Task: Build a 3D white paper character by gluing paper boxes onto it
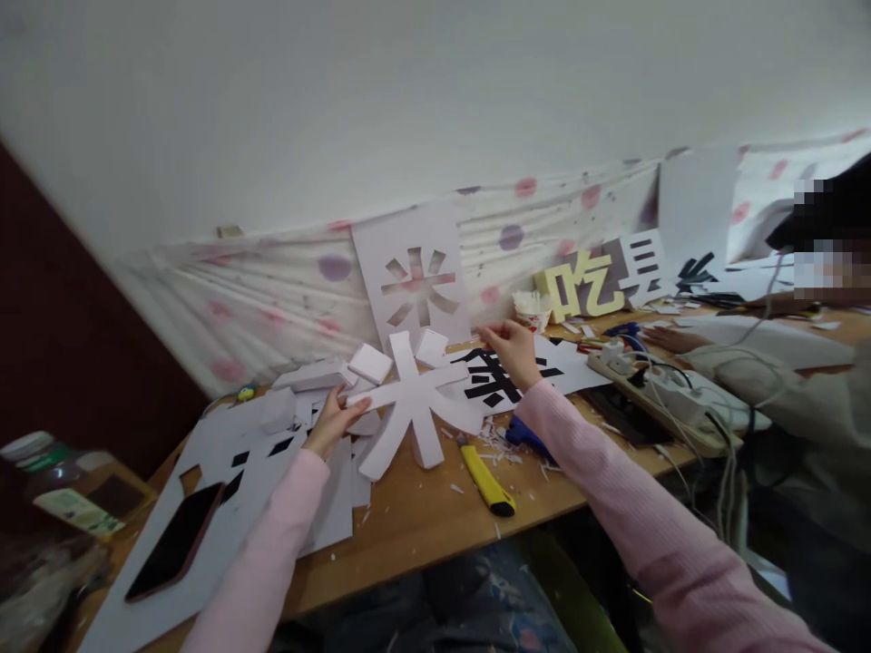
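One white three-dimensional "米" character tilts over a littered bench, its left stroke gripped by the fingers of the left hand, apparently to steady it. The right hand hovers past its upper right, fingers curled; whether they pinch anything cannot be told. A matching cut-out board leans behind, perhaps for reference. Smooth-faced and deep-sided, the character spreads flaring strokes above a yellow utility knife.

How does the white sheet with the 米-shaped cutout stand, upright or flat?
Upright: the white sheet rises behind the white character piece in the left hand, and spotted covering shows through the cutout.
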The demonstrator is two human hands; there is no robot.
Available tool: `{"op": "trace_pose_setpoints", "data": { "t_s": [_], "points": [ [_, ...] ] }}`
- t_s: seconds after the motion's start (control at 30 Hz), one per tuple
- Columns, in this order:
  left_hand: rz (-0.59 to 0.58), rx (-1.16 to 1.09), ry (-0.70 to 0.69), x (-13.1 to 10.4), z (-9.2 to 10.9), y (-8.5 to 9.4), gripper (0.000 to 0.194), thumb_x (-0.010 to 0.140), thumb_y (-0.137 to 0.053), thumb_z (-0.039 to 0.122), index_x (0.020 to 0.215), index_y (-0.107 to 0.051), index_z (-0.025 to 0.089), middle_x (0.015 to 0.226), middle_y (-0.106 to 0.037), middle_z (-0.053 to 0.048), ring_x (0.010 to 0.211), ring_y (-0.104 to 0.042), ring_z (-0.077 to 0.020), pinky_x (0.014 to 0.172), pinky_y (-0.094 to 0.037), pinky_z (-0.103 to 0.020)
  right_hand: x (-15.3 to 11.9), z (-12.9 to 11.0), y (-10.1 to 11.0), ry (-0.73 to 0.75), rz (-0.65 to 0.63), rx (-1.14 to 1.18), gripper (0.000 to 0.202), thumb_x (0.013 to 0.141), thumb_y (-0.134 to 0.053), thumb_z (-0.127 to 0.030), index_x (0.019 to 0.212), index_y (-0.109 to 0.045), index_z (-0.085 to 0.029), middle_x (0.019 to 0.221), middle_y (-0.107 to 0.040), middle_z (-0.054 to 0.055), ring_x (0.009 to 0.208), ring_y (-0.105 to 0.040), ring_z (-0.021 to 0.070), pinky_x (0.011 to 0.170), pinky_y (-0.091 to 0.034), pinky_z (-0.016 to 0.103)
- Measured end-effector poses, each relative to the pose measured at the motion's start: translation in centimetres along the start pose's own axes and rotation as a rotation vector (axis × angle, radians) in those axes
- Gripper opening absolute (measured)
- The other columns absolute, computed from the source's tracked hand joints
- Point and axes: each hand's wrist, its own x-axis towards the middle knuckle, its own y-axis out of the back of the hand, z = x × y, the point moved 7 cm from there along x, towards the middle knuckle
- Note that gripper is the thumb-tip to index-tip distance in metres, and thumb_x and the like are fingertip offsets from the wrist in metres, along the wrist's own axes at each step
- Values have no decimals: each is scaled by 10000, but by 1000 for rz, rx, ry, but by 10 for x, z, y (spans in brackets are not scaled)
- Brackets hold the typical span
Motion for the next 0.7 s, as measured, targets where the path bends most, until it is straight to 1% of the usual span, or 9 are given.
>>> {"op": "trace_pose_setpoints", "data": {
  "t_s": [0.07, 0.13, 0.23, 0.3, 0.43, 0.5, 0.6, 0.67, 0.7],
  "points": [
    [15, -23, 17, 1, -4, 2, 830, 749, -813, 241, 1417, -323, 188, 1285, -587, -163, 1012, -678, -198, 869, -549, -304, -12, 20, 2, -58, 29, 17, 466, 782, -566, -671, 655, -493, -228, 476, -535, -25, 440, -498, 153, 482, -393, 289],
    [16, -34, 16, -1, -6, 4, 832, 752, -807, 237, 1421, -317, 187, 1264, -597, -155, 1011, -675, -196, 862, -548, -300, -18, 34, -1, -91, 46, 29, 498, 810, -502, -697, 625, -475, -235, 455, -504, -31, 439, -479, 152, 489, -386, 292],
    [1, -30, -19, -7, -4, 6, 857, 759, -794, 240, 1447, -284, 210, 1304, -578, -150, 1077, -647, -216, 885, -540, -323, -22, 47, -11, -121, 74, 33, 507, 814, -481, -701, 676, -538, -217, 634, -621, 27, 637, -569, 193, 624, -440, 321],
    [-16, -12, -50, -12, -2, 7, 881, 754, -792, 265, 1460, -267, 227, 1345, -555, -151, 1133, -620, -239, 911, -531, -348, -28, 55, -21, -153, 74, 36, 509, 809, -489, -697, 727, -589, -204, 754, -668, 61, 758, -593, 226, 708, -450, 346],
    [-72, 44, -101, -22, 2, 7, 945, 710, -807, 353, 1467, -251, 252, 1362, -557, -141, 1193, -586, -262, 955, -509, -379, -48, 67, -44, -206, 35, 67, 531, 915, -389, -633, 818, -659, -186, 824, -685, 61, 798, -618, 225, 779, -466, 378],
    [-106, 88, -112, -25, 5, 8, 1010, 664, -822, 396, 1475, -240, 242, 1340, -576, -150, 1176, -596, -278, 947, -513, -403, -57, 68, -50, -201, 32, 84, 476, 958, -415, -573, 883, -664, -175, 877, -684, 50, 851, -630, 203, 839, -471, 389],
    [-134, 184, -135, -27, 21, 12, 1090, 616, -824, 469, 1489, -236, 183, 1306, -589, -193, 1163, -598, -319, 939, -506, -460, -64, 66, -53, -174, 38, 97, 395, 970, -489, -516, 924, -656, -161, 948, -679, 45, 934, -634, 192, 904, -473, 410],
    [-102, 257, -192, -27, 44, 17, 1039, 690, -737, 566, 1505, -224, 175, 1360, -544, -208, 1242, -544, -321, 1004, -452, -477, -66, 66, -52, -161, 39, 95, 372, 970, -512, -497, 936, -655, -156, 961, -678, 43, 941, -638, 195, 904, -484, 417],
    [-73, 295, -235, -28, 58, 18, 974, 753, -652, 618, 1513, -219, 190, 1400, -511, -198, 1292, -502, -307, 1052, -407, -472, -66, 66, -51, -155, 38, 91, 361, 970, -519, -486, 939, -655, -154, 960, -677, 42, 936, -640, 195, 899, -490, 417]
  ]
}}
